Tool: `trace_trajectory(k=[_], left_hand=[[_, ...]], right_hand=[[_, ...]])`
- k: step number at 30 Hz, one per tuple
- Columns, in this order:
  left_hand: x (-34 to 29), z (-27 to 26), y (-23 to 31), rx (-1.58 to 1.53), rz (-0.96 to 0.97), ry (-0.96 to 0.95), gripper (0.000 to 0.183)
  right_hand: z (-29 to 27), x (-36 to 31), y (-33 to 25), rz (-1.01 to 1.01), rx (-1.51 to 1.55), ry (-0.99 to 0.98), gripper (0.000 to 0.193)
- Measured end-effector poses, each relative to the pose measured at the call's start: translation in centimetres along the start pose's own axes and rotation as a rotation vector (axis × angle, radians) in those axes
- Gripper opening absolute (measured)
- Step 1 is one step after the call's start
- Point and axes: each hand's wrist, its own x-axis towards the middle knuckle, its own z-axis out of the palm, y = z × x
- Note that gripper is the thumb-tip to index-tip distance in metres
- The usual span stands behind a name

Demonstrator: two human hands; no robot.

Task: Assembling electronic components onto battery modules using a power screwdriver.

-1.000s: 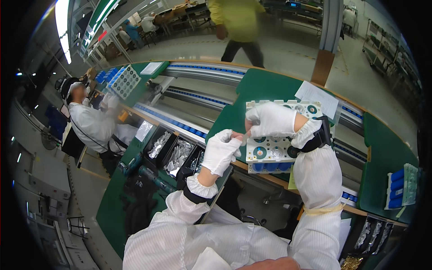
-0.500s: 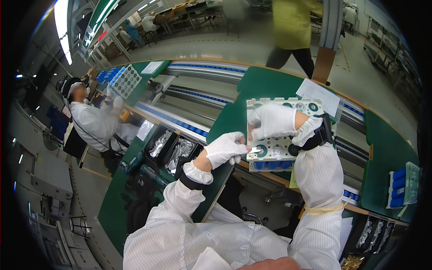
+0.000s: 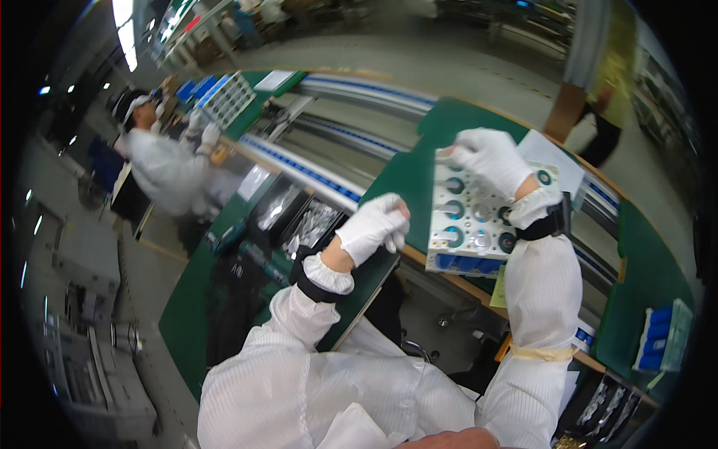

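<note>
A white plastic battery holder [image 3: 470,245] with blue cylindrical cells stands on the green bench in front of me, rings and round terminals showing on its top. My right hand [image 3: 490,159], in a white glove, is above its far left corner. The thumb and fingers are pinched together there; anything between them is too small to make out. To the left of the holder, apart from it, hovers my gloved left hand [image 3: 374,228]. Its fingers are curled in with bare tips showing, and what they may hold is hidden.
Dark bins with shiny metal strips [image 3: 315,227] lie left of my left hand, near a power screwdriver [image 3: 262,262]. Paper sheets [image 3: 552,165] lie behind the holder. Another battery block [image 3: 662,337] stands far right. A co-worker [image 3: 164,165] sits left, beyond the conveyor rail [image 3: 299,170].
My left hand has drawn back from the holder's near left corner; the small pale strip at its fingertips no longer shows. My right hand has shifted toward the far left corner. The view has turned.
</note>
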Motion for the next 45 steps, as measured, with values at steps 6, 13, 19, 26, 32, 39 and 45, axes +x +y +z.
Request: trace_trajectory(k=[6,13,19,26,32,39,45], left_hand=[[-2.7,-10.0,-1.4,0.567,0.150,0.580,0.021],[-5.0,-27.3,-8.2,1.367,-0.119,0.692,0.028],[-2.8,-22.4,-5.8,1.163,-0.043,0.972,0.022],[-3.5,-8.6,-4.5,1.131,0.166,0.082,0.023],[-3.6,-6.5,-4.1,1.364,-0.056,-0.027,0.040],[-2.6,-8.3,-5.7,1.359,-0.085,-0.173,0.030],[-5.0,-8.8,-4.6,0.556,-0.269,0.217,0.023]], right_hand=[[0.3,-0.1,2.1,0.070,-0.344,0.089,0.028],[1.3,0.7,2.5,0.050,-0.323,0.102,0.028],[0.8,0.3,3.2,0.072,-0.268,0.152,0.027],[0.8,0.1,3.2,0.037,-0.239,0.180,0.026],[1.4,0.5,3.8,0.037,-0.265,0.153,0.027],[1.4,0.4,4.4,0.043,-0.271,0.140,0.028],[1.1,0.5,3.6,0.117,-0.274,0.062,0.028]])
